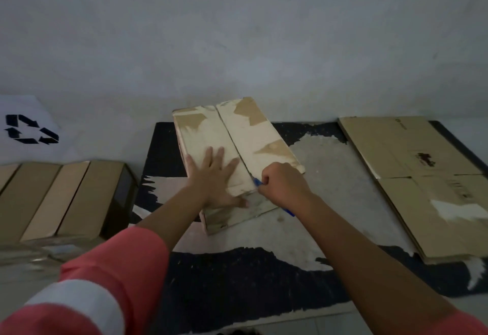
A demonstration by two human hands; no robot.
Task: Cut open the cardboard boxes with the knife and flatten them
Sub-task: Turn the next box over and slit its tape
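So, spread left fingers (220,156) press the box (253,128); right fingers (266,179) clench the knife (256,182) at its seam

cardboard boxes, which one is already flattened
The right-hand cardboard, lying as a flat sheet; the centre box and the left box still have height.

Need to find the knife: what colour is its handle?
Blue; the knife shows in the right hand, head view.
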